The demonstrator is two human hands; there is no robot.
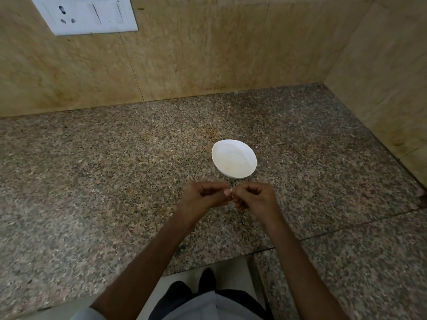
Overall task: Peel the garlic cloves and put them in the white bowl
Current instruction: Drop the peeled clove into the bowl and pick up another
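A small white bowl (234, 158) stands on the speckled granite counter, just beyond my hands. At least one pale garlic clove lies on its bottom, hard to make out. My left hand (203, 197) and my right hand (254, 197) meet fingertip to fingertip in front of the bowl, above the counter. Between them they pinch a small pale garlic clove (230, 192), of which only a sliver shows. All fingers of both hands are curled in.
The granite counter (115, 181) runs left and right, with beige stone walls at the back and on the right. A white socket plate (87, 13) is on the back wall at upper left. Thin flakes of garlic skin (209, 219) lie near my wrists. The counter's front edge is just below my forearms.
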